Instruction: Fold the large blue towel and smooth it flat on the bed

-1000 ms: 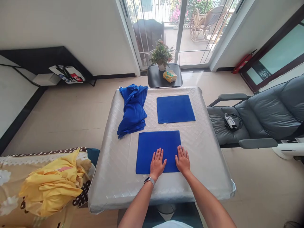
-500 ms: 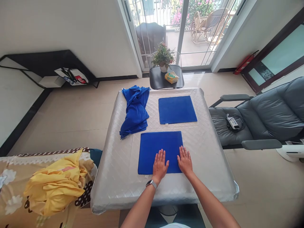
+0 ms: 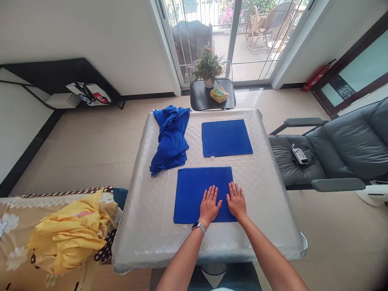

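A folded blue cloth (image 3: pixel 194 190) lies flat near the front of the silver quilted table (image 3: pixel 266 194). My left hand (image 3: pixel 210 204) rests flat on its right half, fingers stretched out, a watch on the wrist. My right hand (image 3: pixel 237 201) lies flat beside it at the cloth's right edge, fingers spread. A second folded blue cloth (image 3: pixel 226 137) sits further back on the table. A crumpled pile of blue cloths (image 3: pixel 169 139) lies at the back left.
A small black table (image 3: pixel 201 97) beyond carries a potted plant (image 3: pixel 207 68) and a yellow packet (image 3: pixel 218 94). A grey recliner (image 3: pixel 339 149) with a charger stands at the right. Yellow fabric (image 3: pixel 66 234) lies on a patterned surface at the left.
Both hands have slid a little to the right and closer together on the front cloth. The camera view has shifted slightly.
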Demonstrator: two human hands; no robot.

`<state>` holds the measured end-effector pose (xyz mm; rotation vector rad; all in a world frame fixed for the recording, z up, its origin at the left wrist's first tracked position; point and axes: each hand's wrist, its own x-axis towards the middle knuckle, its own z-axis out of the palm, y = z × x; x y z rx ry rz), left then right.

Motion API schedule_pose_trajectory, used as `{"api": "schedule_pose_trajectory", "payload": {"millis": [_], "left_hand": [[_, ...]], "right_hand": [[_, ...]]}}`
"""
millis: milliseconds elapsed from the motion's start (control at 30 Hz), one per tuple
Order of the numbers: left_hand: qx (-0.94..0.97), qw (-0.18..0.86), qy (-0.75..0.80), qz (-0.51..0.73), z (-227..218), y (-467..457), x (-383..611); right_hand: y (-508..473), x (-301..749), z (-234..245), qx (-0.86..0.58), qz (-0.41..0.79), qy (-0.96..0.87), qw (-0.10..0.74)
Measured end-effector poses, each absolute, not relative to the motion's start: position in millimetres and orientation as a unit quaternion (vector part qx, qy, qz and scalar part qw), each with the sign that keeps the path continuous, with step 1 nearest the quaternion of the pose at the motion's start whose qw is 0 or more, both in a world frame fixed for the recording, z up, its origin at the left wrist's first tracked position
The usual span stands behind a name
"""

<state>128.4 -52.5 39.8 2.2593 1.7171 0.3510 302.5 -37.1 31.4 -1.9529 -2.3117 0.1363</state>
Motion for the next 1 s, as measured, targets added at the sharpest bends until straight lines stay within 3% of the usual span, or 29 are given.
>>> {"api": "schedule_pose_trajectory", "payload": {"millis": [667,800,1000], "left_hand": [[0.679,0.08,0.724,0.092,31.4,-87.6,19.7],[0.684,0.086,0.715,0.113,44.2,-72.7,52.3],[0.792,0.151,0.576,0.135,54.6,-40.1,157.3]], "right_hand": [[-36.8,301.0,30.7,-0.649,0.046,-0.757,0.059],[-36.8,300.8,31.4,-0.651,0.044,-0.756,0.056],[-38.0,302.5,29.6,-0.644,0.045,-0.762,0.05]]}}
